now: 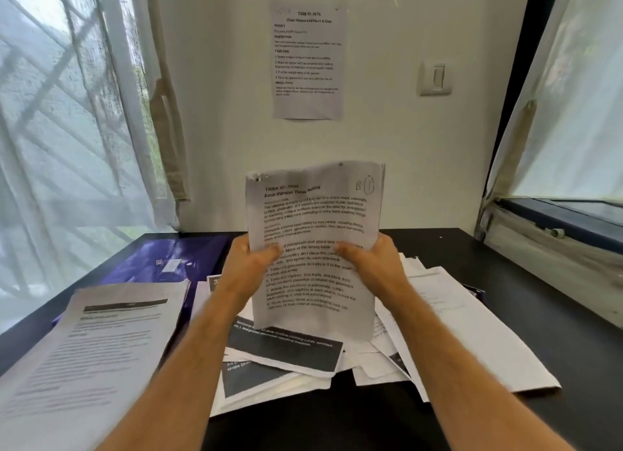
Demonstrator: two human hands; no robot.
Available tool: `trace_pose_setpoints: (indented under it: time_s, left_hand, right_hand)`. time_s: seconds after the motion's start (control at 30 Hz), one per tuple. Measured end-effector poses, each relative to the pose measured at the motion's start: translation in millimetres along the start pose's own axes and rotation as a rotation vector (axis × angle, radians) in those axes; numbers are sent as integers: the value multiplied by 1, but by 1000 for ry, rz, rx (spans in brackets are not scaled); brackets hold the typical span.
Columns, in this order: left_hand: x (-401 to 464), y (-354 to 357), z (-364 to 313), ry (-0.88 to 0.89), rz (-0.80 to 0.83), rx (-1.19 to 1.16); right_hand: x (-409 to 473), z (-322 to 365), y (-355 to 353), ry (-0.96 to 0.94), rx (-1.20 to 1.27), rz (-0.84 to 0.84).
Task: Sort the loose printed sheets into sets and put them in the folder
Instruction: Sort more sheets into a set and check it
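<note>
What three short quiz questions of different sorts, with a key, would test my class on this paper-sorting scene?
1. True or false: both hands grip the raised sheet.
2. Where does the folder lie? A) far left of the desk B) on the windowsill C) under the light switch
3. Fill in: the handwritten mark at the sheet's top right corner starts with the letter ___.

Key
1. True: the left hand and the right hand hold its side edges.
2. A
3. B
</note>
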State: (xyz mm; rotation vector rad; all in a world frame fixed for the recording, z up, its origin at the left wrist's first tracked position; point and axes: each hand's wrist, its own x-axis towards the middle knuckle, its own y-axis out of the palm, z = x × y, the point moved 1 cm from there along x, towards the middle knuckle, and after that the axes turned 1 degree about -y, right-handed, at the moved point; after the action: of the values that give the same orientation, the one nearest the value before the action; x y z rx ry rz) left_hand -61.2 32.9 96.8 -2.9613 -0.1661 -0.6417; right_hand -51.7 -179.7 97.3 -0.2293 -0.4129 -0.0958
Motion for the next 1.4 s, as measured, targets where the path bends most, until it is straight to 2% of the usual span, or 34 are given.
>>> trace_pose_setpoints:
  time_s: [0.23, 0.4, 0.5, 0.6, 0.73, 0.87, 0.97, 1.0, 1.07, 1.23, 1.3, 1.4]
  left_hand:
    - [1, 2, -6, 93, -129, -54]
    - [-12, 1, 24, 5, -49, 76]
    - [-3, -5, 18, 27, -76, 122]
    - [8, -2, -1, 16, -34, 86]
    - [11, 26, -5, -144, 115, -47]
    - [3, 80, 10, -315, 205, -177]
    - [-4, 125, 29, -402, 281, -184]
    - [-8, 138, 34, -422, 308, -176]
    - [-16, 159, 45, -421, 354, -98]
    - [-36, 180, 61, -237, 470, 222]
    - [-39, 182, 65, -199, 474, 270]
    - [-39, 182, 69, -188, 465, 301]
  right_hand:
    - [5, 4, 0, -55, 94, -54]
    - [-3, -7, 6, -2, -95, 65]
    - [2, 7, 1, -6, -80, 97]
    - [9, 26, -12, -50, -51, 44]
    - [19, 29, -42, -18, -79, -31]
    - [20, 22, -85, -23, -309, -151]
    - [17, 6, -112, -135, -946, -341]
    - [16, -1, -117, -178, -1041, -373]
    - [18, -17, -123, -193, -931, -319]
    - [20, -66, -127, -85, -550, -158]
    - [20, -87, -129, -46, -431, -177]
    - [18, -110, -130, -49, -388, -292]
